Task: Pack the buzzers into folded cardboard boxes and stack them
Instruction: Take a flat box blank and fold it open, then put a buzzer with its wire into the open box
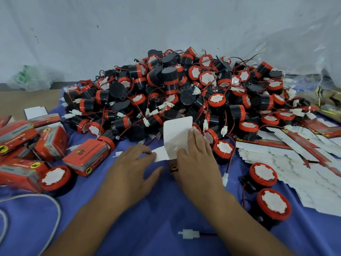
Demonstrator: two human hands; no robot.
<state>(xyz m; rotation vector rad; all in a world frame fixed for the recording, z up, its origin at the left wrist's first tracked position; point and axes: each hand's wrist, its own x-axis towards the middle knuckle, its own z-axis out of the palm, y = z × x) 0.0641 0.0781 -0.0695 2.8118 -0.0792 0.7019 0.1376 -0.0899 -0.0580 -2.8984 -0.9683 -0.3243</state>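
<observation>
Cardboard box (173,168) near-centre on desk (147,209). Top flap (177,130) stands up on far side, side flap (160,154) sticks out left.
Right hand (197,157) flat over box, fingers straight, gripping nothing seen.
Left hand (132,163) nearer side flap: relaxed fingertips touch it, thumb splayed. Likely folds rightward.
Box body mostly hidden; contents unclear. Buzzer pile (175,89) just beyond.
</observation>
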